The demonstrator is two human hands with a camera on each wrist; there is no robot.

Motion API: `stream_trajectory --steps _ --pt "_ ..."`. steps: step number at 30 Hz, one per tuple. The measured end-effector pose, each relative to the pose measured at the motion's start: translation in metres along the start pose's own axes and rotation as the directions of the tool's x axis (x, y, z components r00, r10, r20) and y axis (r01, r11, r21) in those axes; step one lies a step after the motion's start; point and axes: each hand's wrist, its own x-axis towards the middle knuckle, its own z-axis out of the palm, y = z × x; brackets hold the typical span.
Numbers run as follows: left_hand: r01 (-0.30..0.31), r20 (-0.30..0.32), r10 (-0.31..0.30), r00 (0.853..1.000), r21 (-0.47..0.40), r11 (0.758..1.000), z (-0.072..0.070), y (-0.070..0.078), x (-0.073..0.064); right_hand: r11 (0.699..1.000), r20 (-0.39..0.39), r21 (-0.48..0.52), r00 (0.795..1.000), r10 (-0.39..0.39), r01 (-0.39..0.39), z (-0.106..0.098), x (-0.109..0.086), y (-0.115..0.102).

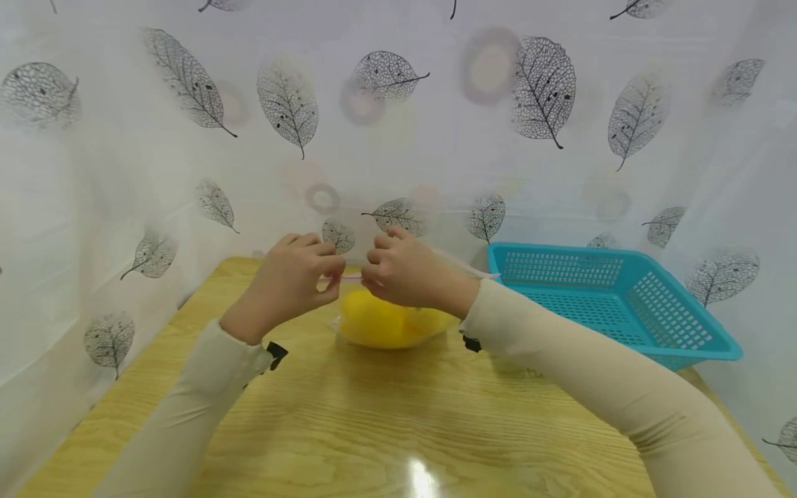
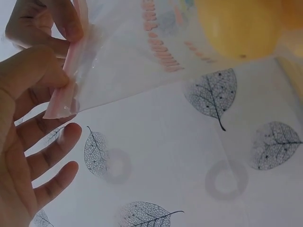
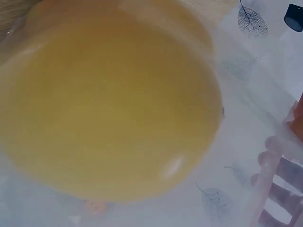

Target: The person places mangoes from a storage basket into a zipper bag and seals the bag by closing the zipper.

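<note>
A clear zip bag point(image 2: 125, 71) with a pink zip strip point(image 2: 72, 87) stands over the table, holding rounded yellow fruit point(image 1: 380, 321). At the strip's left end, my left hand point(image 1: 295, 277) pinches the zip between thumb and forefinger, its other fingers spread apart. Close beside it, my right hand point(image 1: 414, 270) pinches the same strip with curled fingers. In the left wrist view both hands meet along the strip, and orange-red print shows on the bag. The yellow fruit point(image 3: 109, 109) fills most of the right wrist view behind the plastic; its exact kind is unclear.
A blue perforated plastic basket point(image 1: 573, 250) sits at the right back of the wooden table point(image 1: 373, 422). A whitish curtain with leaf prints point(image 1: 398, 159) hangs behind and at the sides.
</note>
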Motion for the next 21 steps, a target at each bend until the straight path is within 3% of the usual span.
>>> stream_trajectory --steps 12,21 --pt "-0.030 -0.015 0.030 0.999 -0.006 1.000 0.002 -0.002 0.000 1.000 -0.018 0.003 1.000 -0.009 0.009 0.001 -0.015 0.009" --pt "-0.031 -0.006 0.031 1.000 -0.029 0.999 0.002 -0.004 0.000 1.000 0.019 0.028 1.000 0.002 -0.003 -0.004 -0.026 0.013"
